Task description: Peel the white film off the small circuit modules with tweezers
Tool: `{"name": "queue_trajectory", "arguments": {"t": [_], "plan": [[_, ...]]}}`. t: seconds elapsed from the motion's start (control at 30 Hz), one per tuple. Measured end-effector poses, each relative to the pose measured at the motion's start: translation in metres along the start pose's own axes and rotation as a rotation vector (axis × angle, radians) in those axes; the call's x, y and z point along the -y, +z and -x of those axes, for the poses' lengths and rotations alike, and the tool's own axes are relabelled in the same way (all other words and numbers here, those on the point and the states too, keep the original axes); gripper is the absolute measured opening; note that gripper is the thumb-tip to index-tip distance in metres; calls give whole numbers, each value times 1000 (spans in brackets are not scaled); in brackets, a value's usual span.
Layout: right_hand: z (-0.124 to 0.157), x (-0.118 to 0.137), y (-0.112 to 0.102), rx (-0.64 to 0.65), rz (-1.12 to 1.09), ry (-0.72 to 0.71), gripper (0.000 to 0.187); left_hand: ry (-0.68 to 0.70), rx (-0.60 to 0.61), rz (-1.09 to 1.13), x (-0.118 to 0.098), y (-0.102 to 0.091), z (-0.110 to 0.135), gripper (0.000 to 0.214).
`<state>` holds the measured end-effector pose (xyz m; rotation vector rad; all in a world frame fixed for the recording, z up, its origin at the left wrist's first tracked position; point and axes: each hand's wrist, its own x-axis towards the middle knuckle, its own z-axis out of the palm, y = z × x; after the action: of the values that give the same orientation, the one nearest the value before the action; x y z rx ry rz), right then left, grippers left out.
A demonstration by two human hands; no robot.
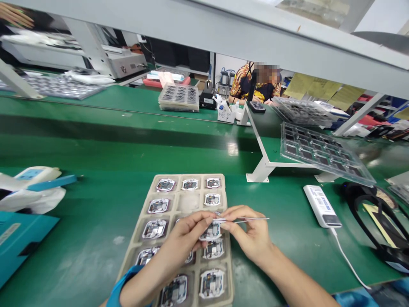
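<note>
My left hand (188, 232) grips a small electronic module (211, 232) with a white frame, thumb and fingers on its edge. My right hand (249, 230) meets it at the module's upper edge. Pinched in the right fingers is a pair of thin metal tweezers (260, 219), one end sticking out to the right; the other end is hidden by the fingers. Below both hands lies a beige compartment tray (226, 192) of similar modules, such as this one (212, 283) at the near right. One compartment (188, 203) in the second row holds no module.
To the right lie a white boxy device (321, 207) with a cable and a black headband-like item (367, 209). A raised stand (260, 170) carries a clear tray (322, 151). A teal folder (22, 243) is at left. Beyond the overhead beam (204, 25) sits another person (243, 85).
</note>
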<state>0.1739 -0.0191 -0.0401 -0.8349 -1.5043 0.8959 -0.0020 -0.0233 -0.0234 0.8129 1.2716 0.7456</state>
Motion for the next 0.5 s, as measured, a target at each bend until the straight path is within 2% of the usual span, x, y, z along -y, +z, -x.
{"name": "queue_trajectory", "arguments": {"t": [0.2,0.33,0.5], "plan": [[0,-3,0,-9,-155,123,13,-15,-33,-15,-3,1,4,39],[1,-6,2,-29,-177,109,13,-19,-34,-24,-3,2,2,39],[1,-3,1,-4,-34,42,11,0,-24,-9,-1,2,1,37]]}}
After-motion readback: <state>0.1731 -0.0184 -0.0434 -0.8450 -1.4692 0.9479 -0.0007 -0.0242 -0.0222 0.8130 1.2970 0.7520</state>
